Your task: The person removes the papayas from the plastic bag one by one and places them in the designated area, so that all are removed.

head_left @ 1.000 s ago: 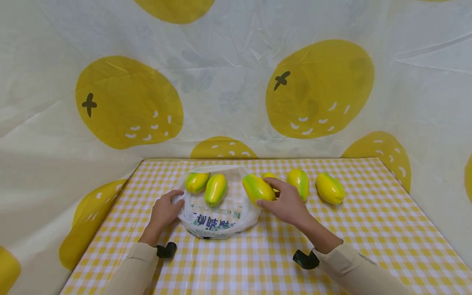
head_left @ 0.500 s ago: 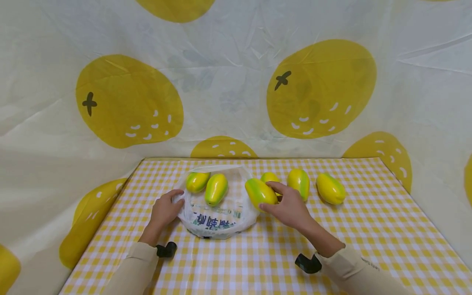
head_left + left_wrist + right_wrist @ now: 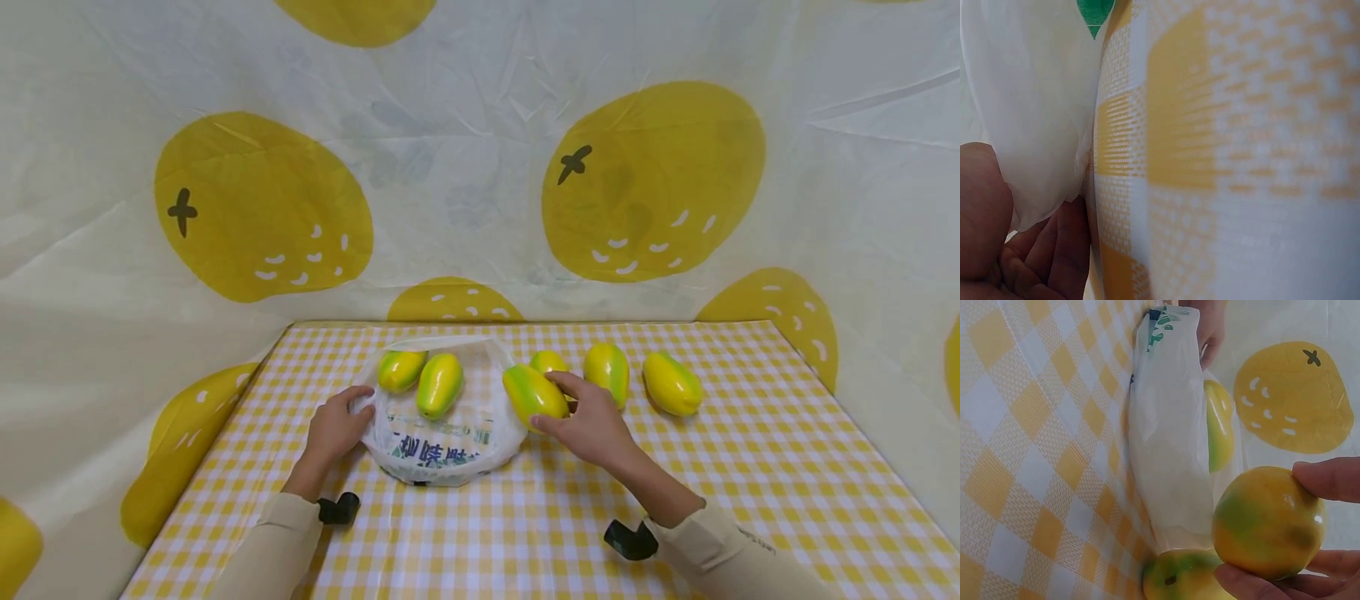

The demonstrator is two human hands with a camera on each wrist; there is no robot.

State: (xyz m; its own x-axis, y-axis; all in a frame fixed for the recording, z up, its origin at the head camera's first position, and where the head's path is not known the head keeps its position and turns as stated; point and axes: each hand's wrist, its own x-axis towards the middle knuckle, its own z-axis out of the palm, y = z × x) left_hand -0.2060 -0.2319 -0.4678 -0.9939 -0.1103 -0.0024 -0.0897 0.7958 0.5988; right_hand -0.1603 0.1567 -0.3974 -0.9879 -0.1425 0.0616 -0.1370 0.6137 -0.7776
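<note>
A white plastic bag (image 3: 450,467) with dark printing lies with its mouth spread, two yellow-green papayas (image 3: 440,385) inside it. My left hand (image 3: 339,425) grips the bag's left rim; the left wrist view shows the film (image 3: 1035,125) between thumb and fingers. My right hand (image 3: 592,421) holds another papaya (image 3: 534,393) between thumb and fingers, at the bag's right rim. In the right wrist view this held papaya (image 3: 1269,522) shows its rounded end, raised beside the bag. A papaya behind it (image 3: 550,361) is partly hidden by the right hand.
Two more papayas, one striped green (image 3: 607,373) and one farther right (image 3: 672,384), lie on the yellow-checked tablecloth (image 3: 750,467). A pale curtain (image 3: 465,167) printed with yellow fruit hangs right behind the table's far edge.
My right hand has shifted slightly to the right and nearer with its papaya, uncovering more of the papaya behind. The left hand and the bag have stayed in place.
</note>
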